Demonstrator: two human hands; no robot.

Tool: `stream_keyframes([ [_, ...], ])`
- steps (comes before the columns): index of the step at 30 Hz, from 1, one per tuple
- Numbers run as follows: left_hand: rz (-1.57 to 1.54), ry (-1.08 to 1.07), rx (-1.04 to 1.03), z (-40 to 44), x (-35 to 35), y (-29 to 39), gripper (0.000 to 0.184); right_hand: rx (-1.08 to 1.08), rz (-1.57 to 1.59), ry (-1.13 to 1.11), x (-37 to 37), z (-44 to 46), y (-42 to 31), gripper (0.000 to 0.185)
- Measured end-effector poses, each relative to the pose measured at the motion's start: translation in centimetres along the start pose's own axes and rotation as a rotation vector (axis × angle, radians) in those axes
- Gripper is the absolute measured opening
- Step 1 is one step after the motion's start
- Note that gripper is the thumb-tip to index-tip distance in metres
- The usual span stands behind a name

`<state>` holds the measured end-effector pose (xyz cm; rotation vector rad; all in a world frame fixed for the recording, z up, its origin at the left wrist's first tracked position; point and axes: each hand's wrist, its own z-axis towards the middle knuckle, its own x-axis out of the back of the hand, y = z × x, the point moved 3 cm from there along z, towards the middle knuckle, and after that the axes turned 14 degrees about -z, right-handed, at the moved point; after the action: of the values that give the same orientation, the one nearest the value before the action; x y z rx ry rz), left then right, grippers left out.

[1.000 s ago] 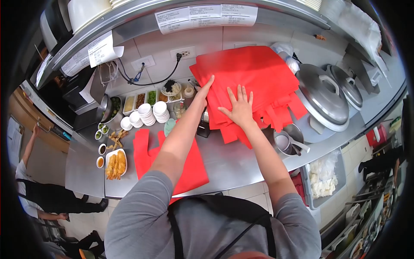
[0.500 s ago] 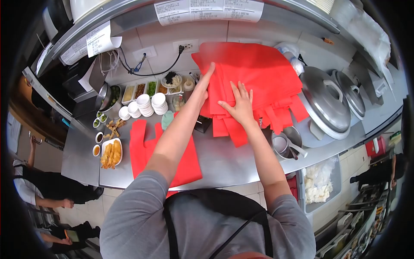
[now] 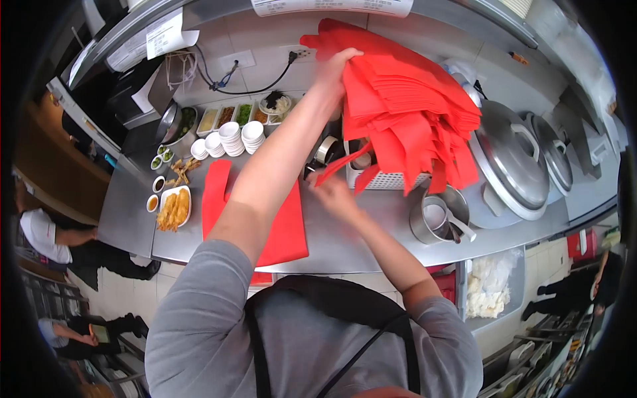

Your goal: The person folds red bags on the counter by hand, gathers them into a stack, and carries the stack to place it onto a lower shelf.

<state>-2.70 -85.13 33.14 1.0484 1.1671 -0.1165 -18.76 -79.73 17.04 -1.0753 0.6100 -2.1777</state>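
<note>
A thick stack of red cloth bags (image 3: 411, 86) is tilted up at the back of the counter, with straps hanging down its front. My left hand (image 3: 337, 73) grips the stack's left edge, its fingers partly hidden behind the fabric. Lower down, my right hand (image 3: 332, 194), slightly blurred, is closed on a red bag strap (image 3: 344, 164) stretching down from the stack. Beneath the bags shows a white perforated basket (image 3: 388, 180) with containers in it. Another red bag (image 3: 285, 232) lies flat on the counter, partly under my left forearm.
Left on the steel counter (image 3: 338, 249) stand fried food on a white dish (image 3: 174, 207), sauce cups and stacked white cups (image 3: 231, 138). A pot with a ladle (image 3: 440, 215) and large lidded pots (image 3: 511, 156) stand right. Other people are at both sides.
The stack has been lifted and tilted, exposing the basket beneath. My right hand has left the stack's face and moved down-left, now holding a strap. My left hand has moved up with the stack.
</note>
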Motion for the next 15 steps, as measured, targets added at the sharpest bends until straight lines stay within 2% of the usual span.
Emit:
stream_keyframes([
  [1, -0.019, 0.002, -0.052, -0.3, -0.4, 0.6, 0.029, -0.244, 0.367, 0.001, -0.6, 0.7, 5.6, 0.023],
  [2, -0.019, 0.011, -0.069, -1.4, -0.5, 1.1, 0.029, -0.488, 0.746, 0.099, -1.3, 1.2, 11.1, 0.033],
  [4, 0.043, 0.03, -0.098, -5.9, -0.2, 1.5, 0.033, -0.701, 1.016, 0.29, 3.0, 2.9, 12.1, 0.035],
  [6, 0.087, 0.11, -0.033, -11.4, 0.1, 2.2, 0.041, -0.754, 1.088, 0.362, 5.2, 3.1, 12.6, 0.036],
  [8, 0.069, 0.109, -0.032, -14.3, 3.4, 2.3, 0.046, -0.765, 1.093, 0.349, 5.9, 2.8, 12.5, 0.038],
  [12, 0.092, 0.184, -0.223, -20.9, 7.0, 3.8, 0.048, -0.782, 1.06, 0.257, 4.2, 1.5, 11.1, 0.041],
  [15, -0.037, 0.148, -0.261, -27.7, 8.2, 6.3, 0.049, -0.779, 1.04, 0.101, 0.7, 0.7, 8.9, 0.044],
])
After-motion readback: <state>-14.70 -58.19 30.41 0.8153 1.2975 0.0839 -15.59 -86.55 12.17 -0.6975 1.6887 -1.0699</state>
